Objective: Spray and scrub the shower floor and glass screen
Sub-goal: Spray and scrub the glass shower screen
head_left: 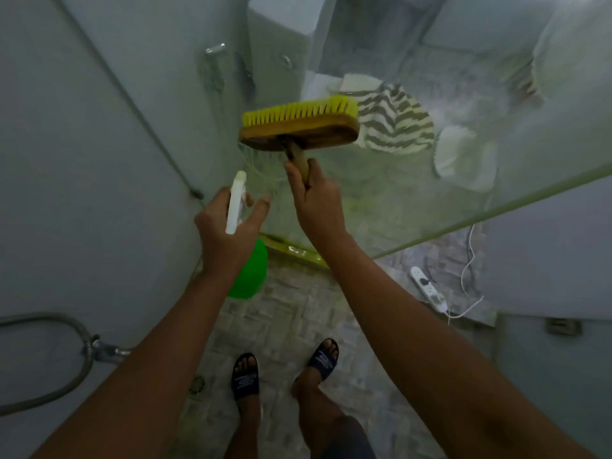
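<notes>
My right hand (pixel 316 197) grips the short wooden handle of a scrub brush (pixel 298 127). Its yellow bristles press against the glass screen (pixel 381 200) in front of me. My left hand (pixel 228 220) holds a spray bottle by its white spray head (pixel 235 202). The green bottle body (pixel 250 273) hangs below the hand, partly hidden by my wrist. The tiled shower floor (pixel 291 313) lies under my feet, with a round drain (pixel 197 384) at the lower left.
A shower hose and metal valve (pixel 102 351) stick out of the left wall. Behind the glass lie a striped mat (pixel 394 124) and a white power strip (pixel 429 288) with its cable. My sandalled feet (pixel 284 369) stand on the tiles.
</notes>
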The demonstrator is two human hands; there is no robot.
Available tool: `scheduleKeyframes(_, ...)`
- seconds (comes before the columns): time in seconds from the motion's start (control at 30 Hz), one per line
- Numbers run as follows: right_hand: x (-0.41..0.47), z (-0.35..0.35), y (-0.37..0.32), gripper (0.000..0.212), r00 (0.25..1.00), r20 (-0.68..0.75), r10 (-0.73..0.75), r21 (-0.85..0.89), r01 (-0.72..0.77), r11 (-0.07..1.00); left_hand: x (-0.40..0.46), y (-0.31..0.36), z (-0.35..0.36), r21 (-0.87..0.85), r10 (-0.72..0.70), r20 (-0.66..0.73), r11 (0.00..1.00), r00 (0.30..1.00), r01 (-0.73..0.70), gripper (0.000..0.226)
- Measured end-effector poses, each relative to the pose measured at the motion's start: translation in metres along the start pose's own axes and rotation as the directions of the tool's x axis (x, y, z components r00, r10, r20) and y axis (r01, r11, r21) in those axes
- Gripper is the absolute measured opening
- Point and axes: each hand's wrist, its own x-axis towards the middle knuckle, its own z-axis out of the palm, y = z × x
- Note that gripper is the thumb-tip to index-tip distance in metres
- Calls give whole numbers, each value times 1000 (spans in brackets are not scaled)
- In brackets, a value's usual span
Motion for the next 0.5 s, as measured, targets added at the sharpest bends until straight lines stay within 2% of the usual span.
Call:
scheduleKeyframes(0.07, -32, 2, 43, 40, 984, 75, 159, -118, -149, 982, -1, 0, -2, 8, 19, -10, 1000, 1000, -19, 38)
scheduleKeyframes(0.13, -67, -4, 84, 44, 935, 137, 327, -255, -285, 924, -5, -2, -8, -11, -8, -14, 1000, 1000, 8, 38)
scheduleKeyframes(0.2, -86, -11, 105, 50, 904, 151, 399, -318, -338, 886, -10, -8, -13, -31, -25, -26, 999, 999, 24, 35)
scheduleKeyframes(0.3, -69, -7, 87, 46, 916, 145, 373, -308, -316, 897, -13, -12, -23, -36, -40, -37, 999, 999, 38, 32)
scheduleKeyframes(0.4, -36, 15, 38, 43, 960, 155, 233, -236, -193, 952, -17, -8, -29, -32, -57, -31, 998, 998, 56, 22)
scheduleKeyframes(0.5, -9, 33, -12, 42, 978, 158, 135, -139, -114, 984, -18, -1, -39, -15, -42, -42, 999, 998, 42, 21)
